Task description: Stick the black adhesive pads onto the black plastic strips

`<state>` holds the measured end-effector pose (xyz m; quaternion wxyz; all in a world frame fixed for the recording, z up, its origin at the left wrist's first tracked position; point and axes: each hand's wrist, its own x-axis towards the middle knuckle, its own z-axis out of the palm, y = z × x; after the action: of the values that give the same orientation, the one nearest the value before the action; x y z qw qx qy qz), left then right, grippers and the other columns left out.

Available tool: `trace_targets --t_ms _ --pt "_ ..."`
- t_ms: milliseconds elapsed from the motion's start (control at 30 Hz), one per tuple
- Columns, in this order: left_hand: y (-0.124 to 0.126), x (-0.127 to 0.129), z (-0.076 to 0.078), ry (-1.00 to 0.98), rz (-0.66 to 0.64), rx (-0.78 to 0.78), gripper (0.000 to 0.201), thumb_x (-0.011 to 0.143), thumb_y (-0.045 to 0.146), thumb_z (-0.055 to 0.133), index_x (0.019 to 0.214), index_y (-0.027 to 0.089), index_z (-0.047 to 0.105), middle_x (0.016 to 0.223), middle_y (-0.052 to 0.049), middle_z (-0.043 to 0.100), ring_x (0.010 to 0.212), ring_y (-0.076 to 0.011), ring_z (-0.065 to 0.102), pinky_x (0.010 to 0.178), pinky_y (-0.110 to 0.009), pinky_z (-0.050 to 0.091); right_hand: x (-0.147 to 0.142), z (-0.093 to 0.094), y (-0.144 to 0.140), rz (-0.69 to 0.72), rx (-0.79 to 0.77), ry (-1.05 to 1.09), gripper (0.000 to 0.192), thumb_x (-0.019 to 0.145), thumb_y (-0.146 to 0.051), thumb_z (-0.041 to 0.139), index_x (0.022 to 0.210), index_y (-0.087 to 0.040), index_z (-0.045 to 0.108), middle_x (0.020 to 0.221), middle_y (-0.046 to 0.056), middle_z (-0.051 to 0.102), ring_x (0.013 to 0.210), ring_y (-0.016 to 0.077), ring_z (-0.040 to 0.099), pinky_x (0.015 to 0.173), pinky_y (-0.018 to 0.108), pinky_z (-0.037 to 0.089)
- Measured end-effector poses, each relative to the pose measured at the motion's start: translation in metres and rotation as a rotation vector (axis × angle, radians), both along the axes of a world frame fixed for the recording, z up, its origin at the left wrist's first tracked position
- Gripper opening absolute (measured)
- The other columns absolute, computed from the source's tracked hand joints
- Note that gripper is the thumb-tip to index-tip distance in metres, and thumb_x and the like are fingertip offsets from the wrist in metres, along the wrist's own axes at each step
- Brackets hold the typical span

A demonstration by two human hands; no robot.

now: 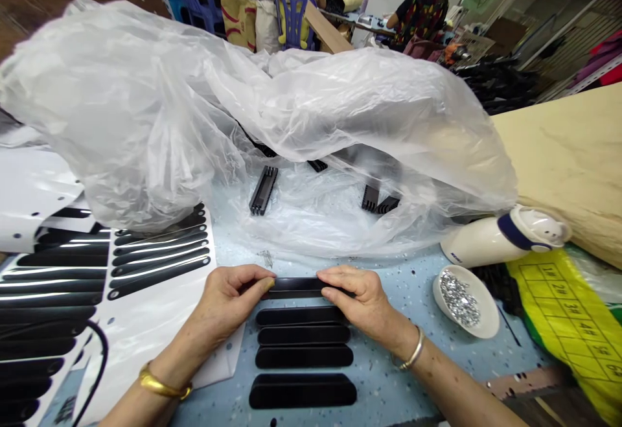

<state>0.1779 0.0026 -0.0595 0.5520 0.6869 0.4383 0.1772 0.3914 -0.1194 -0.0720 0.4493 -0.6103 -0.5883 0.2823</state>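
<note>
Between my two hands is a black strip-shaped part (295, 288), long and narrow, lying crosswise. My left hand (238, 294) pinches its left end with thumb and fingers. At the right end, my right hand (357, 294) grips it the same way. Just below, several similar black strips with rounded ends (304, 356) lie in a stacked row on the blue speckled table (383, 375). To the left, sheets of white backing (160, 310) carry glossy black strips (160, 252) with a small hole at the end.
A big clear plastic bag (340, 103) spreads across the back, with several black slotted parts (264, 190) in its opening. On the right are a white bowl of small silvery pieces (459, 297), a cream bottle (505, 236) lying down and a yellow printed bag (568, 317). Two people sit farther back.
</note>
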Motion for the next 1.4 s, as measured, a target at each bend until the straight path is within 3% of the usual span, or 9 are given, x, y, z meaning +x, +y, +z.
trace_targets --t_ms 333,467,600,700,833,1033,1167,1300,1400 --pt "0.004 -0.004 0.000 0.052 -0.130 0.119 0.030 0.084 0.039 0.058 0.084 0.016 0.077 0.075 -0.004 0.078 0.070 -0.0221 0.072 0.063 -0.027 0.055 0.021 0.005 -0.009 -0.145 -0.057 -0.036 0.025 0.075 -0.016 0.070 0.099 -0.015 0.075 0.089 0.008 0.075 0.072 0.0179 0.068 0.067 0.029 0.056" --pt "-0.006 -0.006 -0.004 0.033 -0.086 0.583 0.027 0.089 0.030 0.055 0.103 0.015 0.073 0.094 -0.009 0.079 0.085 -0.0262 0.074 0.077 -0.036 0.058 0.021 0.005 -0.008 -0.277 -0.064 -0.130 0.022 0.088 -0.023 0.057 0.079 -0.015 0.075 0.069 0.005 0.070 0.062 0.0150 0.063 0.057 0.024 0.048" --pt "-0.029 0.004 -0.004 -0.027 -0.356 1.043 0.039 0.091 0.017 0.051 0.129 0.012 0.058 0.131 -0.016 0.064 0.130 -0.0337 0.051 0.102 -0.051 0.047 0.005 -0.007 0.001 -0.297 -0.065 -0.216 0.025 0.088 -0.030 0.060 0.073 -0.015 0.073 0.060 0.002 0.063 0.055 0.0135 0.056 0.053 0.024 0.042" --pt "-0.041 0.010 -0.006 0.122 -0.542 1.053 0.046 0.092 0.023 0.054 0.136 0.009 0.051 0.140 -0.018 0.055 0.137 -0.0374 0.040 0.104 -0.055 0.044 -0.010 -0.014 0.000 -0.267 -0.045 -0.285 0.025 0.088 -0.028 0.062 0.069 -0.016 0.072 0.065 0.003 0.061 0.061 0.0147 0.057 0.059 0.026 0.042" --pt "-0.046 0.005 -0.011 0.188 -0.628 1.030 0.043 0.094 0.023 0.051 0.136 0.013 0.051 0.141 -0.014 0.056 0.138 -0.0334 0.041 0.107 -0.052 0.043 -0.015 -0.010 -0.014 -0.170 -0.023 -0.359 0.033 0.091 -0.020 0.053 0.061 -0.017 0.066 0.062 0.002 0.058 0.059 0.0138 0.056 0.059 0.025 0.042" --pt "-0.060 -0.007 -0.010 0.215 -0.562 1.101 0.045 0.094 0.022 0.050 0.138 0.011 0.049 0.148 -0.015 0.047 0.145 -0.0376 0.025 0.112 -0.057 0.034 -0.033 -0.001 -0.029 -0.239 0.088 -0.512 0.028 0.095 -0.019 0.045 0.114 -0.012 0.064 0.103 0.015 0.069 0.096 0.0271 0.063 0.086 0.043 0.049" --pt "-0.074 -0.012 -0.014 0.245 -0.543 1.151 0.056 0.093 0.025 0.051 0.146 0.012 0.038 0.150 -0.015 0.045 0.143 -0.0398 0.026 0.111 -0.061 0.032 -0.053 -0.021 -0.034 -0.195 0.264 -0.571 0.034 0.096 -0.011 0.037 0.117 -0.016 0.063 0.108 0.012 0.071 0.096 0.0240 0.067 0.083 0.039 0.056" --pt "-0.075 -0.005 -0.038 0.295 -0.560 1.157 0.058 0.089 0.043 0.059 0.137 0.012 0.049 0.139 -0.016 0.057 0.130 -0.0438 0.048 0.103 -0.062 0.042 -0.042 -0.055 -0.032 -0.136 0.454 -0.596 0.029 0.095 -0.018 0.045 0.111 -0.018 0.069 0.102 0.010 0.076 0.088 0.0248 0.073 0.075 0.035 0.061" --pt "-0.061 -0.004 -0.066 0.338 -0.435 1.277 0.042 0.094 0.030 0.056 0.134 0.021 0.053 0.135 -0.014 0.061 0.126 -0.0382 0.054 0.098 -0.052 0.050 -0.031 -0.064 -0.025 -0.138 0.332 -0.574 0.028 0.094 -0.027 0.048 0.106 -0.021 0.073 0.105 0.010 0.076 0.092 0.0271 0.073 0.079 0.036 0.061"
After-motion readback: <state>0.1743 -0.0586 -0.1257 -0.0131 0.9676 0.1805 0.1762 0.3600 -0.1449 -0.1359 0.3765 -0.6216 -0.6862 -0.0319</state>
